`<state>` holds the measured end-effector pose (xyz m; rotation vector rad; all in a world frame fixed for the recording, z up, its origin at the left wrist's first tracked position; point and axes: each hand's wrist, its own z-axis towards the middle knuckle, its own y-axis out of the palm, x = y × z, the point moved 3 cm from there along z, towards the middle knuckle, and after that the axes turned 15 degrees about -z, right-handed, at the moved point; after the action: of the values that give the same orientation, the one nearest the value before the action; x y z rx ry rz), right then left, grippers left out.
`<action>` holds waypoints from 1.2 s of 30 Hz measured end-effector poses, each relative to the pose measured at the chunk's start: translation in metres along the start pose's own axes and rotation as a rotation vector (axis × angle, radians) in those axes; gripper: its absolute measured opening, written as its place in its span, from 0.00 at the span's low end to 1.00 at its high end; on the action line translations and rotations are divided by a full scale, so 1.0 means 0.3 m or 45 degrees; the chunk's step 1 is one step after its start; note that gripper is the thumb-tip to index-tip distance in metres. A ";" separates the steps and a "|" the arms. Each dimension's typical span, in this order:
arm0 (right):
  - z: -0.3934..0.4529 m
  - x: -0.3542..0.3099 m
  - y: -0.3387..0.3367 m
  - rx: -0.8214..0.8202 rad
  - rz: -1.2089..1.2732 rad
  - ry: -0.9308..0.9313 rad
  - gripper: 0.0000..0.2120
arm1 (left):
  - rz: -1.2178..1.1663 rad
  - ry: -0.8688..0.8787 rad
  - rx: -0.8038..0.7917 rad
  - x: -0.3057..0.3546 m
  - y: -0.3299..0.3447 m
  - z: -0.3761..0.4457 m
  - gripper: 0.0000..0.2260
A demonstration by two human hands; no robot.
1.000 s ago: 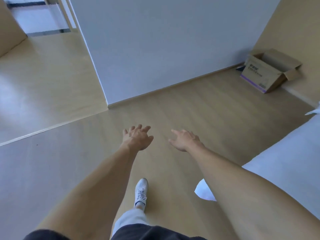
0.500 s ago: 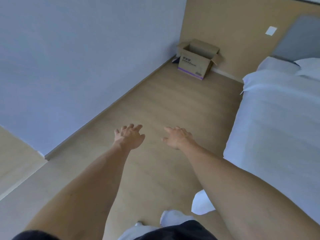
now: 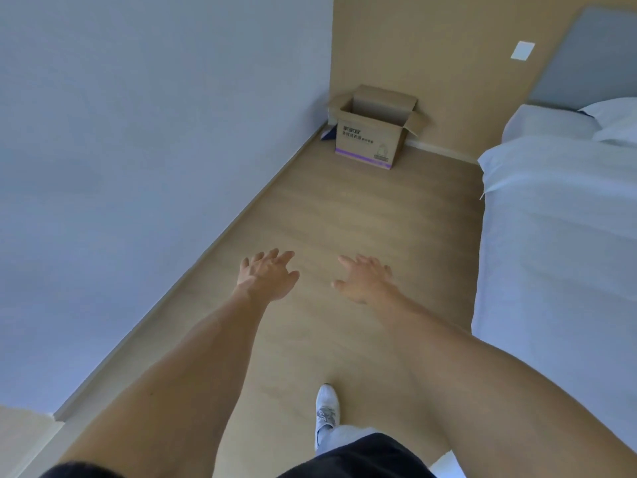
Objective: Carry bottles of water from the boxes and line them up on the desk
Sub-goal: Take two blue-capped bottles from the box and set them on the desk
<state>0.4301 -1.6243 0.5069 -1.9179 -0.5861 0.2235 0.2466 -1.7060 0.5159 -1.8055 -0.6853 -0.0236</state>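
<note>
Both hands were empty. The left hand (image 3: 267,279) reached forward with its palm down and its fingers spread and loosely extended, holding nothing. The right hand (image 3: 365,279) hung beside it at the same height, a clear gap between the two, its fingers likewise relaxed and slightly bent, the thumb turned inward toward the left hand. Neither hand touched anything; both hovered above the bare wooden floor (image 3: 344,219).

Below and behind the hands, between the two forearms, a white sneaker (image 3: 326,408) stood on the floor, with a pale trouser leg and a dark garment edge nearer the camera.

To the left of the left hand ran a pale grey wall (image 3: 138,150) with a baseboard along its foot. To the right of the right hand lay a bed (image 3: 558,236) covered in white sheets, with pillows at its far end.

Well ahead of both hands, in the corner where the grey wall met a tan wall, sat an open cardboard box (image 3: 370,132) with its flaps raised and a purple stripe along its base. Its contents were hidden from this angle, so no bottles could be seen.
</note>
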 end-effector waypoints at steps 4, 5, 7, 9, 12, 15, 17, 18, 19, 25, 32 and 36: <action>0.212 0.073 -0.106 -0.029 0.025 0.022 0.33 | 0.026 0.003 0.009 0.076 -0.113 0.228 0.25; 0.262 0.093 -0.132 -0.033 0.030 0.029 0.33 | 0.022 0.006 0.013 0.095 -0.137 0.286 0.25; 0.351 0.125 -0.176 -0.046 0.033 0.026 0.33 | 0.019 0.031 -0.011 0.135 -0.171 0.386 0.26; 0.431 0.151 -0.202 -0.042 0.034 0.044 0.34 | 0.021 0.049 -0.005 0.165 -0.185 0.476 0.26; 0.561 0.198 -0.240 -0.085 0.049 0.074 0.34 | 0.030 0.064 -0.047 0.199 -0.214 0.626 0.26; 0.696 0.235 -0.269 -0.094 0.070 0.104 0.34 | 0.048 0.099 -0.073 0.222 -0.243 0.783 0.26; 0.799 0.260 -0.298 -0.092 0.072 0.133 0.34 | 0.053 0.122 -0.087 0.232 -0.274 0.906 0.26; 0.853 0.273 -0.315 -0.095 0.072 0.149 0.34 | 0.057 0.136 -0.087 0.235 -0.289 0.971 0.25; 0.910 0.283 -0.334 -0.103 0.076 0.161 0.34 | 0.056 0.153 -0.086 0.236 -0.306 1.039 0.25; 1.261 0.347 -0.528 -0.116 0.077 0.273 0.34 | 0.037 0.250 -0.108 0.267 -0.460 1.490 0.25; 1.589 0.413 -0.743 -0.127 0.141 0.389 0.33 | 0.097 0.347 -0.194 0.347 -0.649 1.941 0.24; 1.745 0.470 -0.807 -0.149 0.169 0.453 0.33 | 0.151 0.432 -0.233 0.422 -0.682 2.132 0.24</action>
<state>0.2641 -1.0546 0.5241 -2.0496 -0.2386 -0.0702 0.0549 -1.0501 0.5122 -1.9526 -0.3425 -0.3157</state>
